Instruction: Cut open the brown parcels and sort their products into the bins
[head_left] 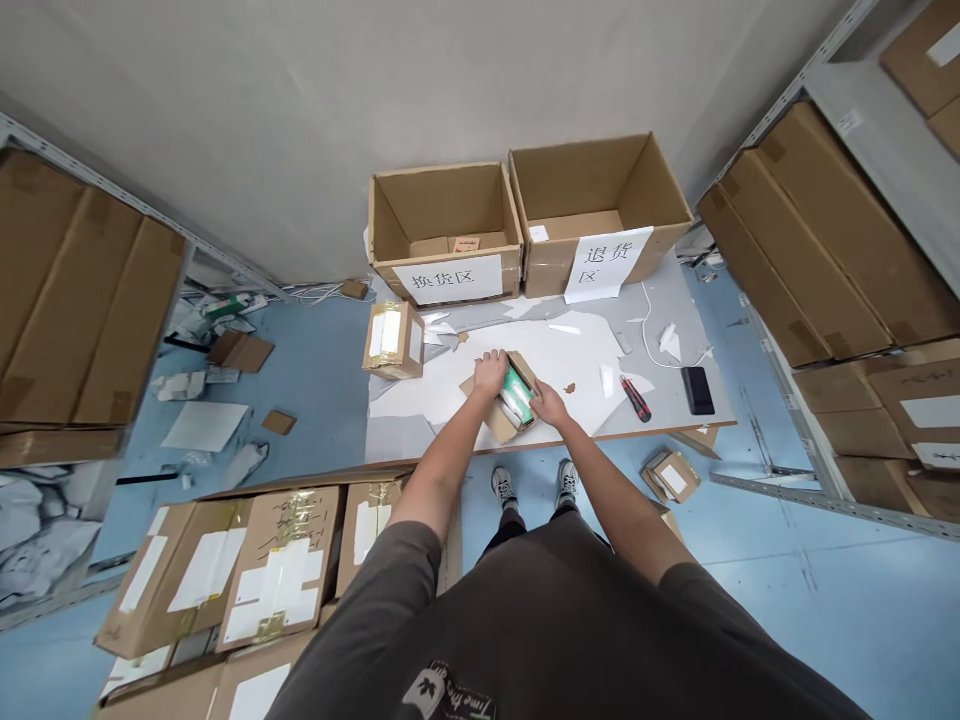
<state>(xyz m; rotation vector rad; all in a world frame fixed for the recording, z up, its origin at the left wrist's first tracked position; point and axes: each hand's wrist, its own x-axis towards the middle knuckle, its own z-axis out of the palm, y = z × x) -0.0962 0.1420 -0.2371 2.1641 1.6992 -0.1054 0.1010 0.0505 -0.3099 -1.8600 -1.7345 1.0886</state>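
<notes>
From my head view, I have a small open carton [501,422] tilted over the near-middle of the table [397,432], with a green-and-white pack [516,392] seen in its opening. My left hand [491,372] is closed over the carton's far-left side, fingers bent; whether their tips also press on the pack, I can't tell. My right hand [549,404] pinches the right-hand flap, thumb and fingers nearly together on the cardboard. I judge the two-sided hold keeps the carton steady and its mouth spread, so the pack stays in sight. The red-and-black cutter [635,398] lies to the right, apart from my hands, probably to be within reach but out of their way. Beyond, two big open boxes [446,270] [607,200] stand side by side, their written sheets [448,280] [609,262] turned towards me, presumably for reading from here. A taped box [393,340] sits upright at the left, and a black device [697,390] lies by the right edge near a white cable [651,335].
</notes>
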